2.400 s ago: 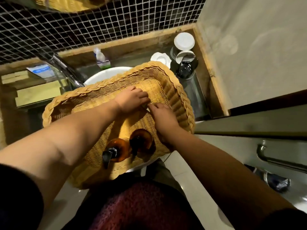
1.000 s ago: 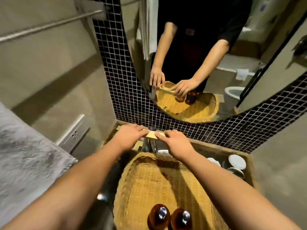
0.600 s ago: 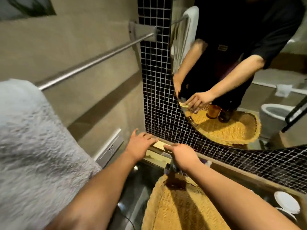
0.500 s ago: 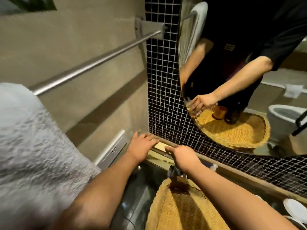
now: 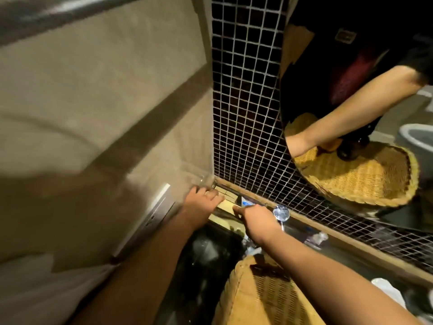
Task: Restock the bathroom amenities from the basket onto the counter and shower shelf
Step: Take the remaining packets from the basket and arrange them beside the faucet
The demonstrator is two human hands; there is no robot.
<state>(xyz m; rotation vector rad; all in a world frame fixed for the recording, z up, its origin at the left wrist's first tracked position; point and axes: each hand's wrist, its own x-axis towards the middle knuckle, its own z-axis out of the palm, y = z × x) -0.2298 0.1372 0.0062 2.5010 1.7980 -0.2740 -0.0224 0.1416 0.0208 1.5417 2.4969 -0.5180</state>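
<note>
A flat pale yellow box (image 5: 225, 203) lies on a stack of similar boxes in the counter's back left corner, below the black mosaic wall. My left hand (image 5: 202, 203) has its fingers curled over the box's left end. My right hand (image 5: 256, 222) pinches the right end with its fingertips. The woven basket (image 5: 255, 299) sits near the bottom of the view under my right forearm, and only its far corner shows. Its contents are out of sight here. The mirror (image 5: 351, 160) reflects the basket and two dark bottles.
A chrome faucet top (image 5: 281, 212) stands just right of my right hand. A blue-and-white packet (image 5: 246, 202) and a small clear bottle (image 5: 316, 238) lie along the wooden ledge (image 5: 339, 245). A wall outlet (image 5: 152, 215) is on the left wall, with a pale towel (image 5: 35, 289) blurred below it.
Both hands lifted the pale box out of the basket and carried it to the back left corner. The view swung left and closer, and the hands have lowered onto the stack.
</note>
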